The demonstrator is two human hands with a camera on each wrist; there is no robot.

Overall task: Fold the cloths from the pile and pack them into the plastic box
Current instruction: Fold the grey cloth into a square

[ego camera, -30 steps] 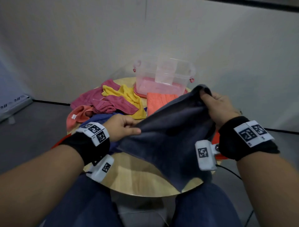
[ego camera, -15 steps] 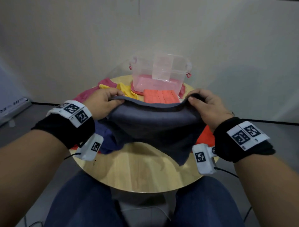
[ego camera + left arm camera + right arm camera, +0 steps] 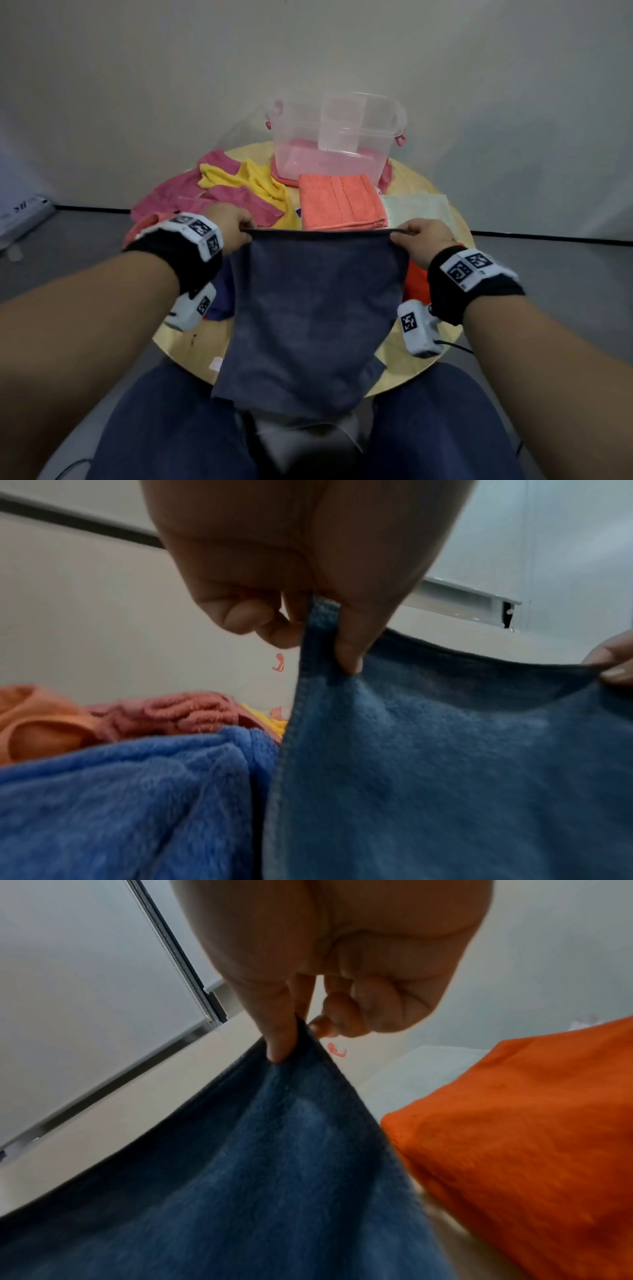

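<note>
Grey cloth (image 3: 308, 318): pinched at top corners by left hand (image 3: 227, 228) and right hand (image 3: 423, 240), hanging unfolded above counter (image 3: 407, 363). Box (image 3: 334, 137): apparently empty. Pile (image 3: 236, 192): several cloths unfolded.

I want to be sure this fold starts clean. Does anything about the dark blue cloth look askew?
Slightly. Both hands pinch the top corners of the dark blue cloth and its top edge is level, but the bottom hangs uneven past the table edge, with one lower corner sticking out.
</note>
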